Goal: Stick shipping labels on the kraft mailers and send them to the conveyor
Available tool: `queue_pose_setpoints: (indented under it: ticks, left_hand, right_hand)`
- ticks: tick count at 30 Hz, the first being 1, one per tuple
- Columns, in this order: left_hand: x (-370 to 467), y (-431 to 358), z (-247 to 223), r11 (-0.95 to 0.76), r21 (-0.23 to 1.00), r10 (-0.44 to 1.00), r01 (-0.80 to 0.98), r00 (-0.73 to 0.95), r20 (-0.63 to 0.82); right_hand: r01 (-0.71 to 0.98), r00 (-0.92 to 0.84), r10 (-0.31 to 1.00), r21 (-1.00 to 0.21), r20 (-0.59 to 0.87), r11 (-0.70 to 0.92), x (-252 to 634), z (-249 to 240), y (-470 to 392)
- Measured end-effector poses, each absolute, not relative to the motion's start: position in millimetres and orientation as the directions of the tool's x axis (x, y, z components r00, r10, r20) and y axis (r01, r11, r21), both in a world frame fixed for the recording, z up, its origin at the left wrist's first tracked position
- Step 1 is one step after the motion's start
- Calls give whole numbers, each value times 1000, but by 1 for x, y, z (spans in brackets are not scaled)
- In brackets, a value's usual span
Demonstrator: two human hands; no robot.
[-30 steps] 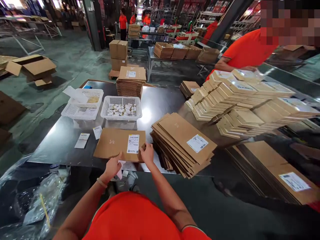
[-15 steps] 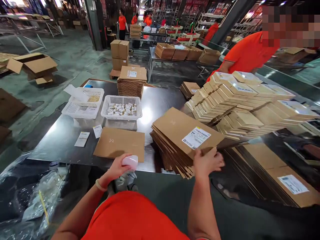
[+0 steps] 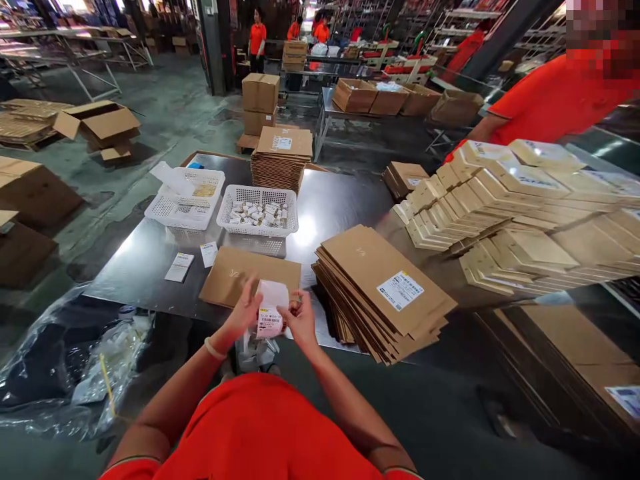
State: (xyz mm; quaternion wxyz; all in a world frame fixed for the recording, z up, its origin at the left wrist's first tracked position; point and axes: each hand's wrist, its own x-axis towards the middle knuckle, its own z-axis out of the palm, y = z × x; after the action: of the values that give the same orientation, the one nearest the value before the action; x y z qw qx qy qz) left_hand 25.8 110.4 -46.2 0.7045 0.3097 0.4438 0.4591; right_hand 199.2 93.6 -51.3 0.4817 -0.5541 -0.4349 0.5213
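A pinkish-white label sheet with printing hangs between my two hands at the table's front edge. My left hand is closed on the sheet's left side. From the right, my right hand pinches the sheet between thumb and fingers. Just behind them lies a flat brown carton, partly hidden by my hands. To its right, a fanned stack of flat cartons bears a white shipping label on top. A small pile of white cards and a single card lie to the left.
Two white baskets stand farther back, one with small white rolled items. Behind them is another carton stack. Many pale boxes are piled right, beside a person in orange. Plastic bags lie lower left.
My right hand has left the labelled carton stack and moved left to the sheet. The sheet, earlier curled in my left hand, is now opened out. The view has shifted a little.
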Motion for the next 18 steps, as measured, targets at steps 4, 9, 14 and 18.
queue_pose_setpoints:
  ticks: [4,9,14,18]
  left_hand:
    - [35,94,-51,278,908,945,-314,257,-200]
    - [37,96,-54,285,908,941,-308,273,-202]
    - [37,97,-61,327,938,936,-111,173,-306]
    - [37,101,-64,354,935,928,-34,142,-346]
  right_hand:
    - [79,51,992,-990,-114,-118,202,-50,103]
    - [84,15,987,-983,-163,-163,208,-56,107]
    - [56,-90,971,-975,-220,-215,215,-65,104]
    - [182,18,999,-982,-51,-53,216,-75,90]
